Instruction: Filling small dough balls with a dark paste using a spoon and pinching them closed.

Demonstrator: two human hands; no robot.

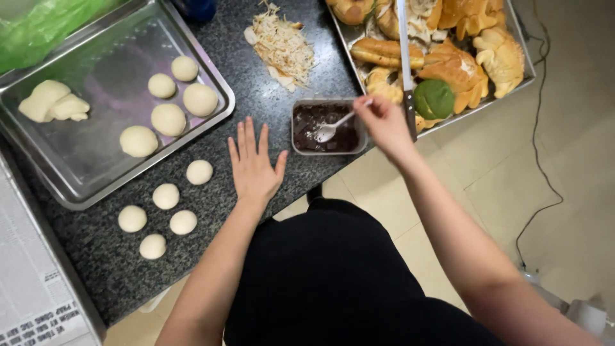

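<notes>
My left hand lies flat, fingers spread, on the dark speckled counter, holding nothing. My right hand grips a white plastic spoon whose bowl dips into a small rectangular tub of dark paste at the counter's edge. Several small round dough balls sit on the counter left of my left hand. More dough balls and a folded dough lump rest in a metal tray.
A pile of pale shredded filling lies on the counter behind the tub. A second metal tray at right holds baked golden buns and one green bun. A green plastic bag sits at top left. A cable runs over the tiled floor.
</notes>
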